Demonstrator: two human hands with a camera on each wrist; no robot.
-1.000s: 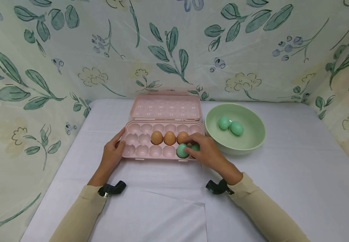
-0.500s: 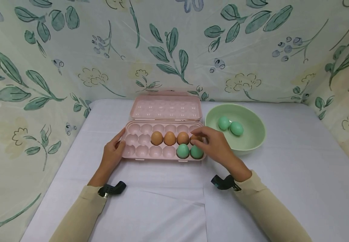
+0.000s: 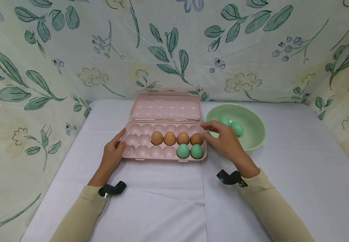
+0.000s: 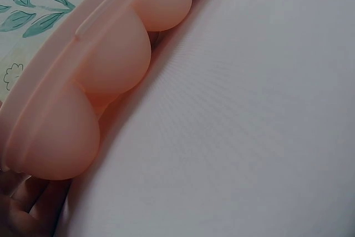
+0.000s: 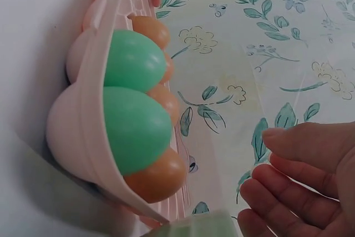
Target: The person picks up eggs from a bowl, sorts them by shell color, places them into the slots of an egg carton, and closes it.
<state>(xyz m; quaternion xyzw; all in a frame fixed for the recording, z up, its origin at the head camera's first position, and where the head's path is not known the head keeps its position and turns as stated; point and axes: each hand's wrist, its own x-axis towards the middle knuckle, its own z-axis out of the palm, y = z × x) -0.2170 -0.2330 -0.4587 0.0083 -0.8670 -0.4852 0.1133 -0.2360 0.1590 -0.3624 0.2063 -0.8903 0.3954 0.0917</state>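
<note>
- Pink plastic egg tray with its lid hinged open stands on the desk, which is covered in a white cloth; the left hand rests against the tray's left end, fingers relaxed and straight along the wall, gripping nothing.
- Right hand hovers empty with loosely spread fingers between the tray's right end and the pale green round bowl, its fingertips near the tray's far right corner.
- Just beside that hand, two green eggs sit in the two rightmost cups of the tray's near row.
- Four brown eggs fill the right four cups of the middle row.
- Two more green eggs lie in the bowl, one partly hidden behind the right hand.
- Floral fabric backdrop stands behind and to both sides of the desk.
</note>
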